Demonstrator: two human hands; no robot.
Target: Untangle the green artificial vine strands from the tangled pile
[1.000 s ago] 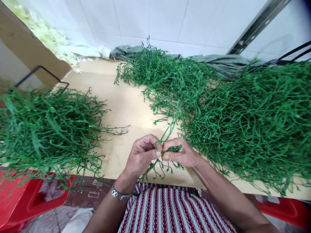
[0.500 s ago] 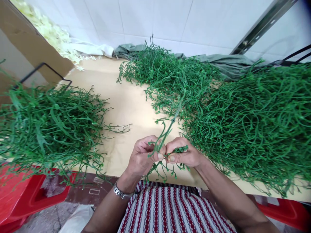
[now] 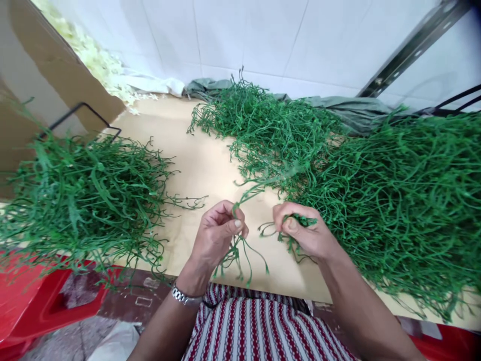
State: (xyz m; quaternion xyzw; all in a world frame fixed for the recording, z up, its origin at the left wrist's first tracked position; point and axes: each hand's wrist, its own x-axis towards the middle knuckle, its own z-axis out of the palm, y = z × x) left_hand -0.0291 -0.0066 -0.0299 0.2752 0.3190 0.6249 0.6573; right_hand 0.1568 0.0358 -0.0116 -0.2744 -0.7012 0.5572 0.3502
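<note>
My left hand (image 3: 218, 233) pinches a green plastic sprig (image 3: 240, 250) whose thin branches hang below the fingers while its stem rises toward the far pile. My right hand (image 3: 306, 230) is closed on a small green plastic piece (image 3: 300, 220), a short way right of the left hand. Both hands hover over the tan tabletop (image 3: 195, 165) near its front edge. A metal watch sits on my left wrist.
A big heap of green plastic stems (image 3: 394, 195) covers the table's right side. A smaller heap (image 3: 263, 120) lies at the back. Another pile (image 3: 82, 190) fills the left. A cardboard box (image 3: 45, 80) and a red stool (image 3: 41, 306) are at left.
My hands were pressed together on one sprig. They have pulled apart, the right hand moving right with a small piece and the left keeping the branched sprig.
</note>
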